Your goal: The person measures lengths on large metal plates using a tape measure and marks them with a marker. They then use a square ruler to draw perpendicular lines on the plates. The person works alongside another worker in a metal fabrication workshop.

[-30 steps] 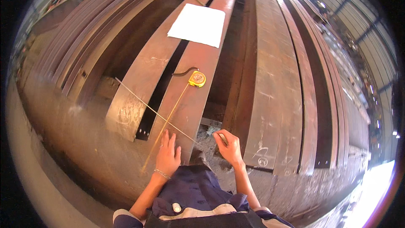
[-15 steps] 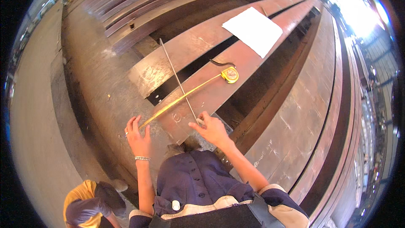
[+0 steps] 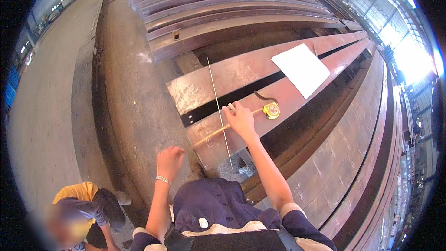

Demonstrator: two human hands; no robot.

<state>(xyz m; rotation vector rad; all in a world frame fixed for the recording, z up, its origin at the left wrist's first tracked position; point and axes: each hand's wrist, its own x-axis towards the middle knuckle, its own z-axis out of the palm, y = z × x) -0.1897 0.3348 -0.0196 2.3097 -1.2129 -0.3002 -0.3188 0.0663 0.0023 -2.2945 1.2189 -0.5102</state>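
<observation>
Right forearm stretched forward, a person's right hand (image 3: 240, 120) pinches a short white stick (image 3: 231, 107) between thumb and fingers, just left of a yellow tape measure (image 3: 271, 110) resting on a steel beam (image 3: 288, 92). The left hand (image 3: 169, 161), raised and blurred with fingers bent, is farther left and nearer the wearer than the tape measure; whether it grips anything cannot be told. A white sheet (image 3: 302, 69) lies beyond the tape measure.
</observation>
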